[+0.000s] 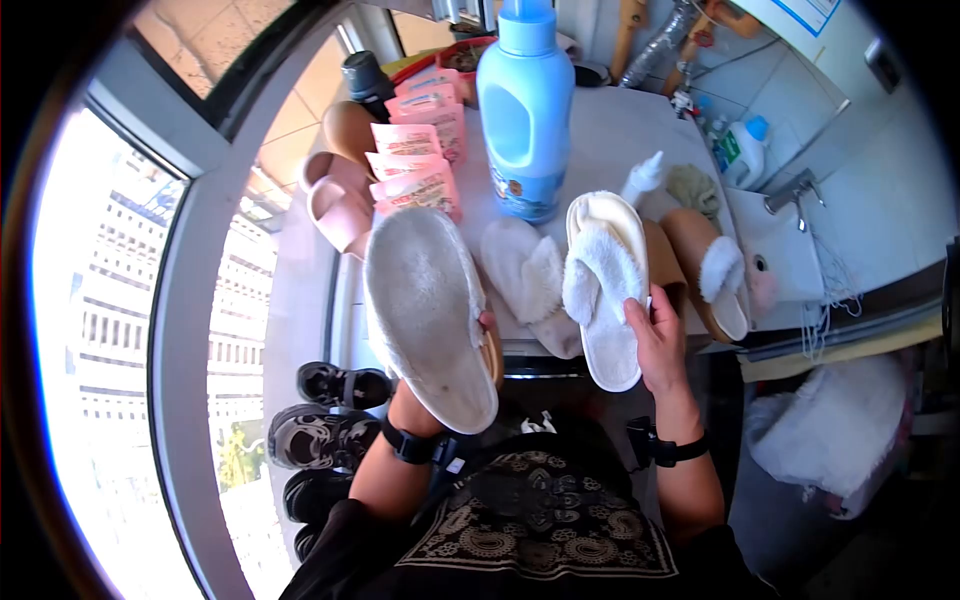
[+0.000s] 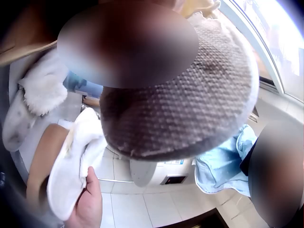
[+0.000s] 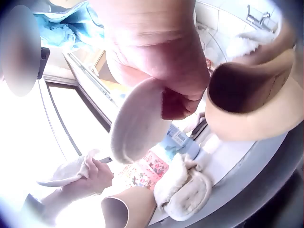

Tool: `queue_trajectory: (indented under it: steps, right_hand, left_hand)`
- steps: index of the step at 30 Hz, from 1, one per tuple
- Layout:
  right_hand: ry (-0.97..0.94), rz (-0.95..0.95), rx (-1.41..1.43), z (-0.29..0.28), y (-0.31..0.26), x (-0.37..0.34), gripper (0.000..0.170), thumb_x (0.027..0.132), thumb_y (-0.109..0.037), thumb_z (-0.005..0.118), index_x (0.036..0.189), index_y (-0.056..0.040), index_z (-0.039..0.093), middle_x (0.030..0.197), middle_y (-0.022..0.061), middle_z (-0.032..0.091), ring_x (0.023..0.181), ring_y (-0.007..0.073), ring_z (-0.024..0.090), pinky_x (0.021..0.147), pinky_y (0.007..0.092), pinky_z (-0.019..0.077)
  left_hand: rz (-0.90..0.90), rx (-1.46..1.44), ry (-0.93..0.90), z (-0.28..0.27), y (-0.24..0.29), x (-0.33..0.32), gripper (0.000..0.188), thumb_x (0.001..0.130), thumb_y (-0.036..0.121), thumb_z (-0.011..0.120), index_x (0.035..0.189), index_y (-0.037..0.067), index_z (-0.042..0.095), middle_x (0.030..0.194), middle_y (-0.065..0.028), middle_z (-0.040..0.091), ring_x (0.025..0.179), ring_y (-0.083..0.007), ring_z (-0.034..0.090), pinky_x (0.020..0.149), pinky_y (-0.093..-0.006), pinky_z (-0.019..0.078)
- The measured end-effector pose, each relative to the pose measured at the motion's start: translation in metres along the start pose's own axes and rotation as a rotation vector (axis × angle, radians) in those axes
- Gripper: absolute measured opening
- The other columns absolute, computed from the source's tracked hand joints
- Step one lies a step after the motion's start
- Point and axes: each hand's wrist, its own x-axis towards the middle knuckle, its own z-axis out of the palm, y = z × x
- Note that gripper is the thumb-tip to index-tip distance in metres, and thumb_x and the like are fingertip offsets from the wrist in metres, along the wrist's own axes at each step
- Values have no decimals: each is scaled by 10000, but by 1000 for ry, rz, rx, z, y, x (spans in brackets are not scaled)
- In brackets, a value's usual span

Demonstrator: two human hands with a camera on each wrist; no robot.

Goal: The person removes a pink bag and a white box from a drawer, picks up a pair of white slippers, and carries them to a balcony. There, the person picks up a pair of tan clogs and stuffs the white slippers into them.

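Note:
In the head view my left hand [image 1: 410, 408] holds a large pale grey slipper-shaped piece [image 1: 425, 310], its fingertips round the right edge and most of the hand hidden behind. Its dark, dimpled underside [image 2: 190, 109] fills the middle of the left wrist view. My right hand [image 1: 660, 340] pinches a smaller white piece with a fluffy strap [image 1: 610, 330] by its right side. A cream padded part [image 1: 612, 215] shows just beyond that piece. Between the hands, a fluffy white pair [image 1: 525, 270] lies on the table.
A blue bottle [image 1: 527, 130] stands behind the pair, with pink packets [image 1: 415, 180] and pink slippers [image 1: 338, 205] to its left. Brown slippers [image 1: 700, 260] and a sink [image 1: 790, 260] are at right. Dark shoes [image 1: 325, 437] stand low at left, beside the window.

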Motion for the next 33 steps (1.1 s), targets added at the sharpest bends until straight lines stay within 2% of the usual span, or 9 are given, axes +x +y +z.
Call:
queue_trajectory:
  steps: [7,11,22,24,28,30,31,32,33]
  right_hand:
    - [-236,233,646,2,12,-3,412,963,-129,535,1351,-26,446,1264,53,556,1147,154,526,1013,314,396]
    - [-260,290,768,-12,28,-8,388,982,-166,487,1355,-71,442,1281,80,565,1171,210,546,1008,376,433]
    - [-156,184,566,-17,13,-7,376,1005,-210,473,1329,-19,474,1240,57,582,1129,153,552,982,303,431]
    - [-86,132,476,-26,9,0,372,998,-219,498,1312,-20,496,1190,49,604,1082,130,559,961,283,430]
    - [-68,131,456,-28,13,8,356,994,-220,515,1292,-26,520,1158,32,608,1035,92,545,931,254,413]
    - [-22,119,331,-17,21,7,357,997,-213,507,1297,-20,513,1148,25,608,1021,91,547,922,251,414]
    - [-2,113,269,-9,24,6,358,998,-209,502,1300,-17,509,1142,21,607,1014,91,548,918,250,414]
    - [54,63,23,-2,25,6,376,987,-170,502,1323,-2,480,1147,80,619,1015,144,569,899,275,433]
    - [65,-6,-131,1,21,7,386,979,-147,501,1334,0,465,1146,113,617,1022,184,575,899,294,439]
  left_hand:
    - [157,178,-99,-36,2,14,423,940,297,517,1254,22,449,1049,-114,514,962,-253,503,790,-375,468]
    - [126,155,-147,-35,-11,9,509,937,318,548,1294,-20,418,1109,-168,522,979,-305,538,823,-370,510]
    - [-19,106,-61,-31,-25,13,425,967,196,508,1339,24,396,1215,-182,505,1018,-291,575,817,-341,558]
    - [233,1151,64,-31,-31,4,428,951,128,520,1350,37,394,1239,-159,508,1027,-268,576,867,-340,531]
    - [406,2091,107,-62,-22,0,462,918,59,552,1356,61,407,1197,-82,568,1083,-228,567,979,-361,454]
    - [426,1849,66,-64,-24,2,436,920,85,561,1335,58,429,1156,-71,592,1079,-226,574,971,-365,460]
    - [420,1476,32,-58,-26,2,420,920,97,566,1319,51,443,1136,-73,602,1064,-221,584,952,-361,475]
    - [409,1104,2,-52,-25,3,405,920,110,572,1302,44,457,1117,-74,611,1050,-216,594,933,-357,490]
    - [452,1098,31,-52,-21,6,392,923,110,568,1293,40,462,1116,-78,611,1036,-214,601,921,-354,498]
